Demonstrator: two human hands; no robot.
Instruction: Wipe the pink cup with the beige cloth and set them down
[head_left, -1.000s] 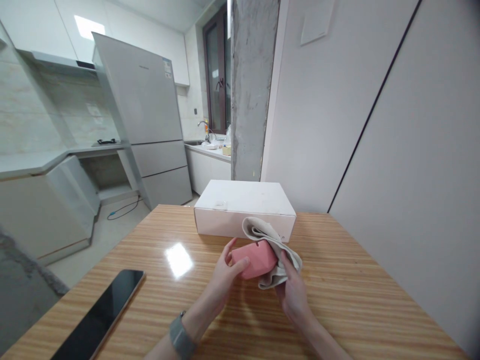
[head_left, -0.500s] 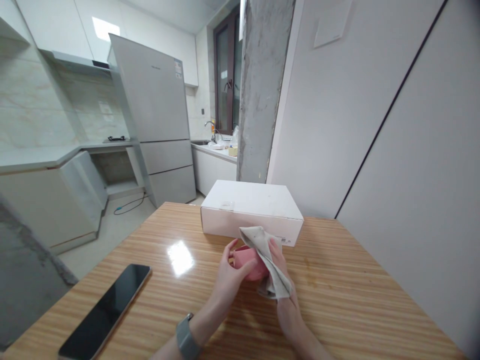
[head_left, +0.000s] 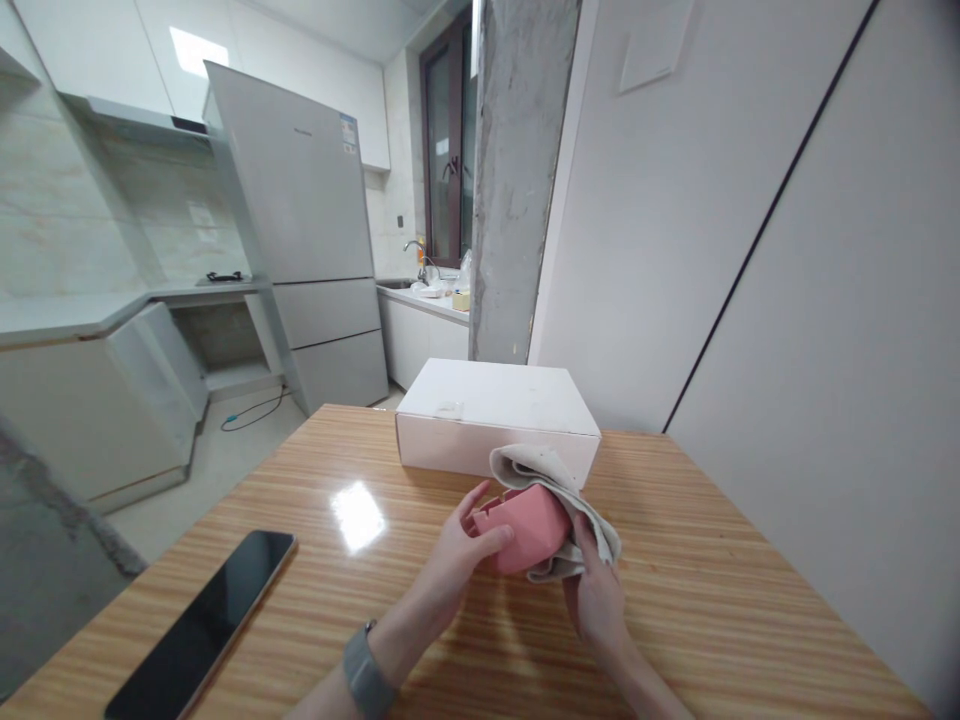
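My left hand grips a pink faceted case from the left, its fingers curled over the case's near side. A small notch shows in the case's upper left edge. My right hand presses a crumpled beige cloth against the case's right side and underside. The cloth wraps around the back and right of the case. Both hands hold the case just above the wooden table, in front of a white cardboard box. A grey watch band circles my left wrist.
A black-screened phone or tablet lies flat at the table's near left. Beyond the table stand a concrete pillar, a silver fridge and a sink counter with small items on it.
The cloth, draped across the front of the case half a second ago, now sits behind and to the right of it. More of the pink surface shows. The view has shifted slightly.
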